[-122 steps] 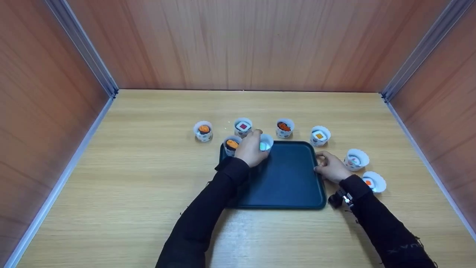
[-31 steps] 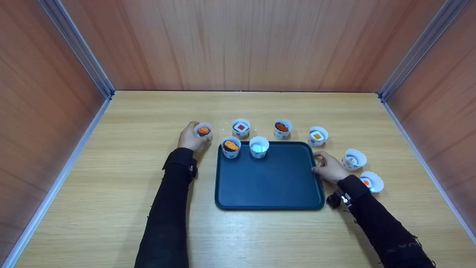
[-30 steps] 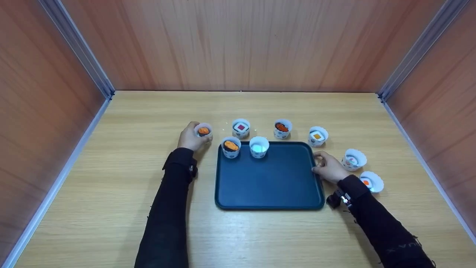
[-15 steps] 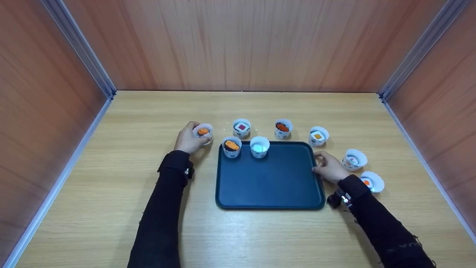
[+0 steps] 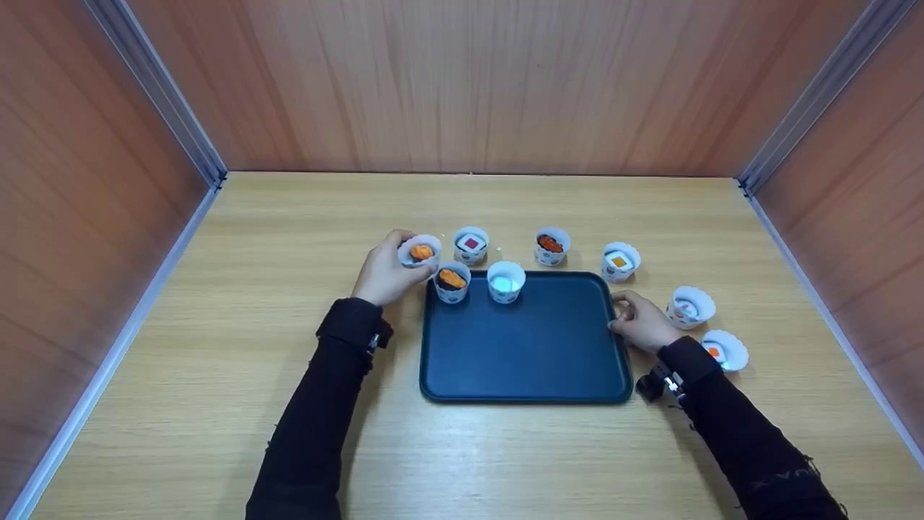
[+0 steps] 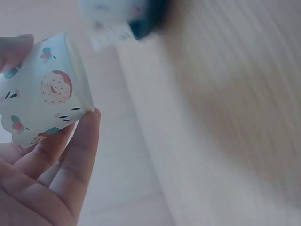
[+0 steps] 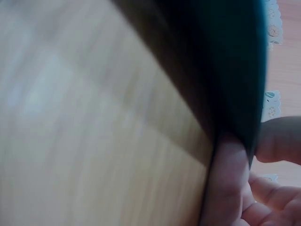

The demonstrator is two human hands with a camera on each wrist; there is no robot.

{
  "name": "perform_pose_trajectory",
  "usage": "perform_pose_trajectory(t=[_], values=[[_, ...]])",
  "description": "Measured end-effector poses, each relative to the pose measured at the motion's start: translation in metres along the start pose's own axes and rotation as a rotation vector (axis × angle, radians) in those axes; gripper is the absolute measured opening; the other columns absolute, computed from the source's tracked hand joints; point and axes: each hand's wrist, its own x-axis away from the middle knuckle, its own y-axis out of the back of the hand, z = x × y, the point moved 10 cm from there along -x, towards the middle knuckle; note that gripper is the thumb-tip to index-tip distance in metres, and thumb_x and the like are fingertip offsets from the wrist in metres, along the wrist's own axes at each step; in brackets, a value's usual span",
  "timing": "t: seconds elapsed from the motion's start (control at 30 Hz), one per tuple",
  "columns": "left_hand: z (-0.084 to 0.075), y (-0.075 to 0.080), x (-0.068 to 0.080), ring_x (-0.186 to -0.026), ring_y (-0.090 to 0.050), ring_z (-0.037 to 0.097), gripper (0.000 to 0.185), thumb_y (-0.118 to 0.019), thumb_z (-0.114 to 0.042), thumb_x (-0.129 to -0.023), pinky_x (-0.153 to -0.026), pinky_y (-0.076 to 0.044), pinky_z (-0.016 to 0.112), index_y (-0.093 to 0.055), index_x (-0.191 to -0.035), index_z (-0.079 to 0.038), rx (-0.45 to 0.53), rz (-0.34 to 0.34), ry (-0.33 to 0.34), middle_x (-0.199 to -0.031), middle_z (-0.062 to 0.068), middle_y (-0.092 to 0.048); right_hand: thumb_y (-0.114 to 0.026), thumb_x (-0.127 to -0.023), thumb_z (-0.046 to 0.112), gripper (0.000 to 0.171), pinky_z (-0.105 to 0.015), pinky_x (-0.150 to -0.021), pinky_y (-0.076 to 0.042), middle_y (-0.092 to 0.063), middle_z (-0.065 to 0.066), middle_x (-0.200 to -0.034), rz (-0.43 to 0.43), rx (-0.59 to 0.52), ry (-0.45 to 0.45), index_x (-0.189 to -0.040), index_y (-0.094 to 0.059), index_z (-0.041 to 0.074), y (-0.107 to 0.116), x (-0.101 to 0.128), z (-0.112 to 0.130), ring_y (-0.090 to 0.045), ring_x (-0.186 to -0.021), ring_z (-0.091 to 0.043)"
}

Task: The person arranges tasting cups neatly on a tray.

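My left hand [image 5: 390, 271] holds a white patterned paper cup [image 5: 419, 261] with an orange-topped dark piece, like toy sushi, inside. In the left wrist view this paper cup [image 6: 47, 89], printed with doughnuts, sits between thumb and fingers, above the table. On the dark teal tray [image 5: 527, 347], along its far left edge, stand a paper cup [image 5: 452, 290] with a similar orange-topped piece and a paper cup [image 5: 505, 292] with something pale green. My right hand [image 5: 644, 322] pinches the tray's right rim; the right wrist view has the rim [image 7: 240, 70] between finger and thumb.
Several more paper cups stand around the tray: one with a white-and-red square [image 5: 471, 251], one with a red-orange piece [image 5: 551, 251], and one with a white-and-yellow square [image 5: 620, 267]. Two paper cups [image 5: 689, 316] stand beside the right hand. Wood-grain walls [image 5: 462, 87] enclose the table.
Earlier, my left hand let go of the pale-green cup on the tray and took hold of the left cup. Since then it has lifted that cup and moved it right. The right hand stays put.
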Motion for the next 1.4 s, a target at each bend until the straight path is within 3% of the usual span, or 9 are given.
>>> perform_pose_trajectory(t=[0.17, 0.37, 0.57, 0.77, 0.93, 1.1, 1.4], values=[[-0.03, -0.02, 0.01, -0.112, -0.058, 0.024, 0.056, -0.077, -0.021, -0.082, -0.098, -0.05, 0.04, -0.051, -0.13, -0.008, 0.007, 0.036, -0.058, -0.126, 0.011, -0.06, -0.055, -0.093, 0.004, 0.056, -0.023, -0.058, -0.044, -0.05, 0.0, -0.078, -0.002, 0.007, -0.02, -0.144, -0.034, -0.004, 0.001, 0.0, -0.001, -0.05, -0.062, -0.009], [-0.065, -0.055, 0.019, -0.112, -0.059, 0.023, 0.059, -0.08, -0.023, -0.081, -0.098, -0.048, 0.041, -0.052, -0.13, -0.008, -0.007, 0.099, -0.158, -0.125, 0.01, -0.061, -0.055, -0.093, 0.004, 0.056, -0.023, -0.059, -0.044, -0.051, 0.0, -0.078, 0.0, 0.004, -0.024, -0.144, -0.034, -0.004, 0.001, 0.0, -0.002, -0.051, -0.063, -0.01], [-0.087, -0.09, 0.025, -0.106, -0.06, 0.019, 0.057, -0.08, -0.027, -0.08, -0.094, -0.049, 0.037, -0.053, -0.127, -0.009, -0.07, 0.159, -0.227, -0.119, 0.006, -0.063, -0.056, -0.093, 0.005, 0.055, -0.024, -0.058, -0.045, -0.052, -0.001, -0.078, -0.004, 0.003, -0.005, -0.143, -0.035, -0.004, 0.0, 0.001, 0.0, -0.052, -0.063, -0.01], [-0.098, -0.126, 0.023, -0.107, -0.06, 0.018, 0.063, -0.08, -0.028, -0.08, -0.093, -0.049, 0.033, -0.05, -0.132, -0.011, -0.085, 0.223, -0.223, -0.122, 0.005, -0.062, -0.056, -0.093, 0.005, 0.056, -0.024, -0.059, -0.046, -0.052, -0.001, -0.077, 0.006, 0.005, -0.006, -0.144, -0.034, -0.004, 0.0, 0.002, -0.001, -0.052, -0.062, -0.009], [-0.109, -0.153, 0.021, -0.112, -0.059, 0.018, 0.068, -0.077, -0.026, -0.082, -0.097, -0.048, 0.032, -0.046, -0.14, -0.011, -0.116, 0.264, -0.257, -0.13, 0.006, -0.06, -0.056, -0.093, 0.005, 0.057, -0.024, -0.058, -0.045, -0.053, -0.001, -0.076, 0.007, 0.023, -0.003, -0.145, -0.034, -0.004, 0.0, 0.002, 0.0, -0.052, -0.061, -0.009], [-0.11, -0.178, 0.019, -0.108, -0.057, 0.014, 0.063, -0.074, -0.024, -0.085, -0.094, -0.048, 0.029, -0.047, -0.14, -0.011, -0.13, 0.296, -0.236, -0.13, 0.005, -0.059, -0.055, -0.093, 0.006, 0.057, -0.024, -0.059, -0.044, -0.053, -0.001, -0.077, 0.008, 0.034, -0.022, -0.145, -0.034, -0.004, 0.0, 0.001, -0.002, -0.052, -0.062, -0.01], [-0.1, -0.207, 0.006, -0.11, -0.058, 0.017, 0.06, -0.07, -0.02, -0.088, -0.095, -0.049, 0.03, -0.043, -0.14, -0.008, -0.262, 0.254, -0.168, -0.132, 0.008, -0.055, -0.055, -0.092, 0.004, 0.056, -0.024, -0.059, -0.045, -0.052, -0.001, -0.077, 0.007, 0.011, -0.012, -0.144, -0.034, -0.004, -0.002, 0.002, 0.0, -0.052, -0.062, -0.01]])
